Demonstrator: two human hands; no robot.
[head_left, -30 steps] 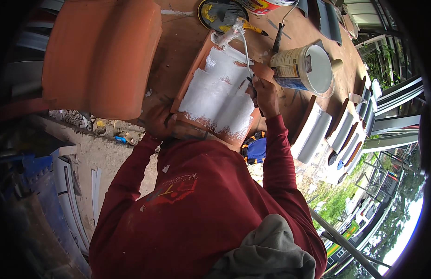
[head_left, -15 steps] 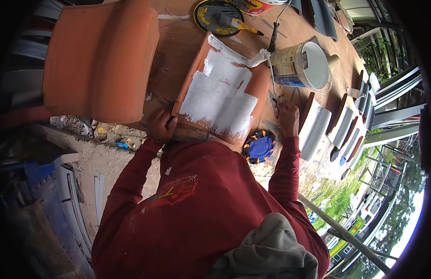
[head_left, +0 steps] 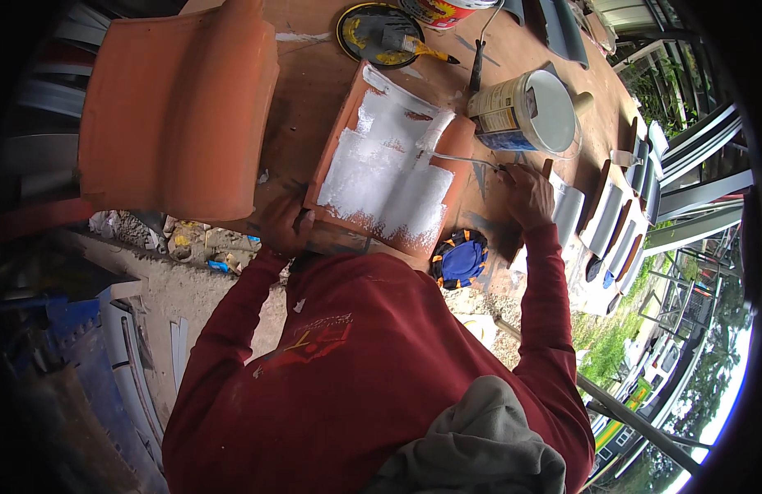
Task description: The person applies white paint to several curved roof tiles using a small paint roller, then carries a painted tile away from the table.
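On a paint-spattered wooden workbench (head_left: 315,90), a person in a red long-sleeved shirt (head_left: 373,362) works over a terracotta roof tile (head_left: 389,173) lying flat at the bench's near edge, most of its upper face now coated white, beside a bare stack of tiles (head_left: 175,115). Half a second ago the right hand (head_left: 525,193) was empty near the tile's right edge; it now reaches toward the open tin of white paint (head_left: 529,111), fingers closed round the wire handle of a small paint roller (head_left: 434,136) resting on the tile's right ridge, suggesting another pass is under way. The left hand (head_left: 284,226), arm bent, clamps the tile's near-left corner to steady it.
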